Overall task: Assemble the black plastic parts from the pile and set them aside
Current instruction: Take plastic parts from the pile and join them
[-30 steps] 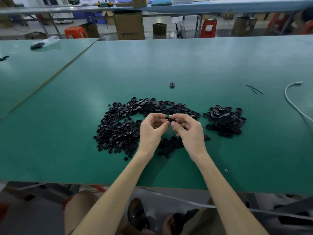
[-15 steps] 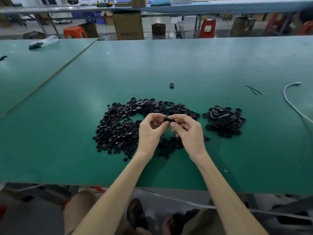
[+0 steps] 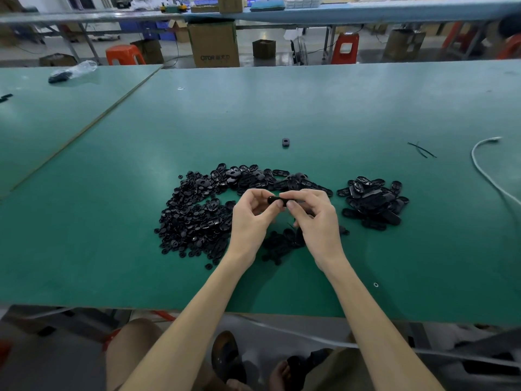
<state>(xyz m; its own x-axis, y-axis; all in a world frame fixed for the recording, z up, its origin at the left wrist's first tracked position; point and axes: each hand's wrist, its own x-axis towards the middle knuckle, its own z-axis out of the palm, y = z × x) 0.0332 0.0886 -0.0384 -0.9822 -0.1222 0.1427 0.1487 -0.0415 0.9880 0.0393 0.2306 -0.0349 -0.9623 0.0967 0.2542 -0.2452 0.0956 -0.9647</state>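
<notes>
Pinch grip: left hand [image 3: 251, 220] and right hand [image 3: 317, 221] hold one black plastic part [image 3: 274, 199] at the fingertips, above the pile [image 3: 197, 215] — judged light, stiff, slick — best gripped by its ends.

Counted two hands: left hand [image 3: 251, 221], right hand [image 3: 318, 224], with one black part [image 3: 273, 199] between them. Three heaps lay on the bench [image 3: 282, 103]: large heap [image 3: 197, 215], small heap [image 3: 279, 244], right-hand heap [image 3: 372, 201]; their pieces were too many to count. One lone part [image 3: 286, 142]. One white cable [image 3: 479, 165]. Two thin black strands [image 3: 421, 150]. One plastic bag [image 3: 73, 70].
</notes>
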